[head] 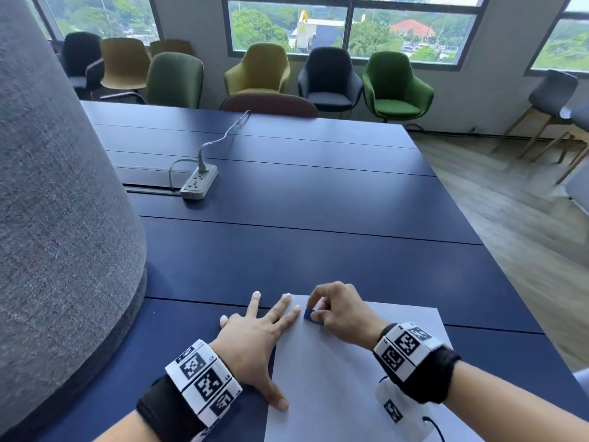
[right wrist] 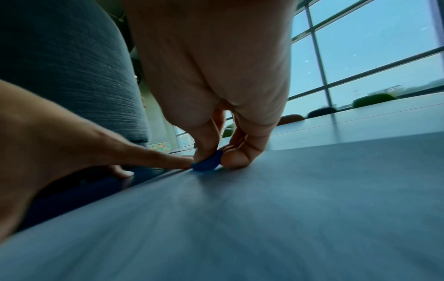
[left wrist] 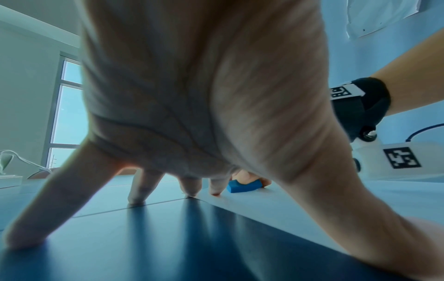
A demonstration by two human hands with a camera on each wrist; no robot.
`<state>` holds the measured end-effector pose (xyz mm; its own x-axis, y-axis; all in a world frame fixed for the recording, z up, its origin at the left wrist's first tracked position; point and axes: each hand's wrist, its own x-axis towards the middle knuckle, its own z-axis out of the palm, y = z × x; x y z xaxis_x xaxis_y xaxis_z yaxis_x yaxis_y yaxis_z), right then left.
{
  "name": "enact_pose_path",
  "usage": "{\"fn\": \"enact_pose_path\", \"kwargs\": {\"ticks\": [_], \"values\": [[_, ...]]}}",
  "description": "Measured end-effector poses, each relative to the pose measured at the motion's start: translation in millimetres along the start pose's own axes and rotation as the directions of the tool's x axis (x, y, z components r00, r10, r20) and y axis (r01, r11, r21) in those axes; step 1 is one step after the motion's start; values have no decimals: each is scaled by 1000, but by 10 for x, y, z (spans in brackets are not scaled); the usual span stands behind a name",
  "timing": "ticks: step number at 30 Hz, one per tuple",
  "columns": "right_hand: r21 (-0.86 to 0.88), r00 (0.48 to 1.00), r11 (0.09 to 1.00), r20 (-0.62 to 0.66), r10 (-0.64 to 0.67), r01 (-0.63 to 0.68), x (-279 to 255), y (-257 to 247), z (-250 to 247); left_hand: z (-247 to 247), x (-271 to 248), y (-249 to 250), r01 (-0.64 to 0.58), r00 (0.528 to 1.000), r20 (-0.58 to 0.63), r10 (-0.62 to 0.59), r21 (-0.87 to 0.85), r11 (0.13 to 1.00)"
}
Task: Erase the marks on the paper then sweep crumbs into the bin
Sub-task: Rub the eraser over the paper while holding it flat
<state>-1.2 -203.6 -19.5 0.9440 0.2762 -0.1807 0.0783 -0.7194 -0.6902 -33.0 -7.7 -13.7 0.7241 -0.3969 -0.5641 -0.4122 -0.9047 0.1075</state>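
A white sheet of paper lies on the dark blue table near its front edge. My left hand lies flat with spread fingers, half on the table and half on the paper's left edge, thumb pressing the sheet. My right hand pinches a small blue eraser between thumb and fingers and holds it down on the paper's far left corner, close to the left fingertips. The eraser shows beyond the left fingers; in the right wrist view the eraser touches the paper. No marks, crumbs or bin show.
A tall grey felt-covered column stands at the left edge of the table. A white power strip with a cable lies farther back. Chairs line the far windows, and wooden floor lies right of the table.
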Motion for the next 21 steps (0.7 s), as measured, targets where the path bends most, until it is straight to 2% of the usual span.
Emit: {"fn": "enact_pose_path", "kwargs": {"ticks": [3,6,8,11,12,16,21], "values": [[-33,993,998,104,-55,59,-115,-78,62,-1,1,4,-3,1000,-8,3,12,1000],[-18,1000,1000,-27,-9,9,4,-14,-12,-14,-8,4,-2,1000,-1,2,21,1000],[-7,999,1000,-47,7,-7,20,7,-14,-18,-9,5,-1,1000,4,1,20,1000],[-28,994,998,93,-52,54,-72,-58,42,-12,-9,7,0,1000,8,0,6,1000],[-37,993,997,106,-59,63,-72,-70,38,-13,-8,8,-2,1000,5,2,6,1000],[-12,997,1000,-76,11,-12,58,-19,-21,-28,-19,7,-5,1000,16,5,4,1000],[-19,1000,999,3,-29,29,-83,-30,104,-24,-22,12,5,1000,9,-5,12,1000]]}}
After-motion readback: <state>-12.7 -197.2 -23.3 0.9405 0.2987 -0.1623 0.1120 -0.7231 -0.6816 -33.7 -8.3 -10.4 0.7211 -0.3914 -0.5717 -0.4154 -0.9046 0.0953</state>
